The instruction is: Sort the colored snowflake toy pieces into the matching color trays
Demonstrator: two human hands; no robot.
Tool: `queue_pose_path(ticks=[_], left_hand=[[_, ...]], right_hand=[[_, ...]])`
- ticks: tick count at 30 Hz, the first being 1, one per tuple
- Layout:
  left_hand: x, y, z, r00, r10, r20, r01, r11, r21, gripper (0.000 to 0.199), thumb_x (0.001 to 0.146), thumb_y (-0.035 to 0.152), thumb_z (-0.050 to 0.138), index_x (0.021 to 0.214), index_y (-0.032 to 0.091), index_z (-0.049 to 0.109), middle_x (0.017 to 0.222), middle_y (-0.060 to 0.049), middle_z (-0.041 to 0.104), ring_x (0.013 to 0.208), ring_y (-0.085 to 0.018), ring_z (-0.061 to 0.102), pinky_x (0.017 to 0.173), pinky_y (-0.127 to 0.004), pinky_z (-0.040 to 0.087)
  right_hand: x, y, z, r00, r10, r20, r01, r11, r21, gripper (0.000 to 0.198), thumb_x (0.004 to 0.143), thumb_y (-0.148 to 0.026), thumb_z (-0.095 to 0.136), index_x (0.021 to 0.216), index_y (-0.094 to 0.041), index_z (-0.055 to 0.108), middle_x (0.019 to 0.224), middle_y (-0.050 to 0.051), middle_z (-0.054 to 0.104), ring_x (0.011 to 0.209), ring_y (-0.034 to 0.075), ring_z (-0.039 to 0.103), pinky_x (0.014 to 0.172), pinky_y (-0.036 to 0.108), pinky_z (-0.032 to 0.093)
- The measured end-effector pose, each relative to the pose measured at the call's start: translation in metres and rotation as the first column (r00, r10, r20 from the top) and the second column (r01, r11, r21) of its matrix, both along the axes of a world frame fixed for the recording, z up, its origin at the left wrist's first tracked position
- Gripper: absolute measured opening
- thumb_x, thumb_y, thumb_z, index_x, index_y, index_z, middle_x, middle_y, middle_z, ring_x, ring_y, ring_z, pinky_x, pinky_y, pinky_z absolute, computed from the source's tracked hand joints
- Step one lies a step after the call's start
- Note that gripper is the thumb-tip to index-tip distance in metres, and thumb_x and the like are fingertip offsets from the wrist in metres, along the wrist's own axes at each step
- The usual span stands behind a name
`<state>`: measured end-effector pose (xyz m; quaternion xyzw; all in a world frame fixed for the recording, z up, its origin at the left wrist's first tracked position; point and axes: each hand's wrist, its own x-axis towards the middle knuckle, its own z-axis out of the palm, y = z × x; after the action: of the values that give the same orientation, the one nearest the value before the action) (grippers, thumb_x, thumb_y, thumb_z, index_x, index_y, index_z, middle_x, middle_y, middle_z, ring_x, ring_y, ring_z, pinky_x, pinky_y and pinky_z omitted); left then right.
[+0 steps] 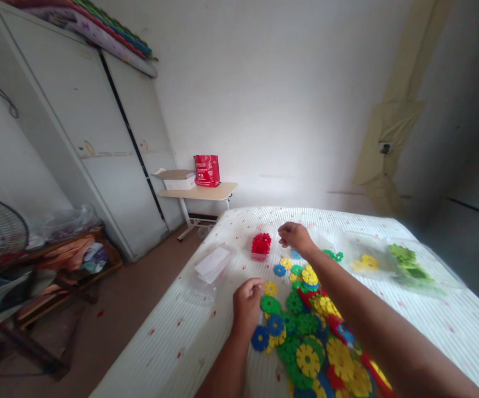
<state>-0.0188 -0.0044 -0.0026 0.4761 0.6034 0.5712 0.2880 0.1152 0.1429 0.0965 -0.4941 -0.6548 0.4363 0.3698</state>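
My left hand point(246, 307) is low over the table, beside the left edge of a heap of flower-shaped plastic discs point(308, 359). Its fingers are curled together near a yellow disc point(270, 288) and a green disc point(269, 304); anything between them is too small to make out. My right hand point(296, 239) reaches across the heap, its fingers bent and pinched, just right of a clear box of red discs point(261, 246). What it holds, if anything, is hidden. A blue disc point(279, 270) lies between the two hands.
A clear container with yellow discs point(366, 262) and another with light green discs point(413, 262) stand on the right. On the left, a clear container point(210, 271) bears white paper. A small desk point(206, 192) with a red bag point(206, 171) is beyond the table.
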Motion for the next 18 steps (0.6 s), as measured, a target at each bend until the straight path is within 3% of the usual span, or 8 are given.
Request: queue_pose_path(ticks=[5, 11, 14, 18], left_hand=[[0.0, 0.001, -0.001, 1.0, -0.004, 0.01, 0.004, 1.0, 0.003, 0.023, 0.072, 0.028, 0.052, 0.08, 0.014, 0.068, 0.072, -0.005, 0.07, 0.07, -0.019, 0.065, 0.066, -0.028, 0.05], [0.002, -0.001, 0.005, 0.999, 0.001, 0.033, -0.001, 1.0, -0.002, 0.023, 0.07, 0.03, 0.055, 0.078, 0.014, 0.068, 0.072, -0.006, 0.071, 0.071, -0.02, 0.065, 0.067, -0.029, 0.05], [0.003, -0.002, 0.009, 0.998, 0.012, 0.055, -0.012, 1.0, 0.004, 0.022, 0.066, 0.031, 0.057, 0.076, 0.014, 0.068, 0.068, -0.005, 0.071, 0.068, -0.02, 0.065, 0.065, -0.03, 0.051], [0.004, -0.004, 0.015, 0.996, 0.009, 0.085, -0.009, 1.0, 0.003, 0.023, 0.064, 0.032, 0.057, 0.074, 0.014, 0.068, 0.067, -0.005, 0.07, 0.066, -0.02, 0.065, 0.062, -0.03, 0.051]], right_hand=[[0.069, -0.044, 0.003, 0.994, 0.088, 0.068, -0.089, 0.996, 0.025, 0.006, 0.072, -0.014, 0.054, 0.072, -0.016, 0.059, 0.044, -0.005, 0.054, 0.041, 0.01, 0.053, 0.043, 0.02, 0.043], [0.137, -0.079, -0.016, 0.923, 0.154, 0.352, -0.196, 0.977, 0.089, 0.013, 0.072, -0.019, 0.047, 0.075, -0.018, 0.06, 0.054, -0.003, 0.057, 0.047, 0.011, 0.055, 0.045, 0.021, 0.042], [0.151, -0.083, -0.029, 0.877, 0.076, 0.474, -0.184, 0.965, 0.185, 0.02, 0.073, -0.016, 0.045, 0.077, -0.019, 0.064, 0.062, 0.0, 0.063, 0.056, 0.013, 0.059, 0.054, 0.024, 0.045], [0.149, -0.085, -0.038, 0.835, 0.021, 0.55, -0.26, 0.897, 0.359, 0.032, 0.071, -0.006, 0.039, 0.076, -0.02, 0.067, 0.083, 0.003, 0.069, 0.078, 0.016, 0.063, 0.073, 0.027, 0.045]])
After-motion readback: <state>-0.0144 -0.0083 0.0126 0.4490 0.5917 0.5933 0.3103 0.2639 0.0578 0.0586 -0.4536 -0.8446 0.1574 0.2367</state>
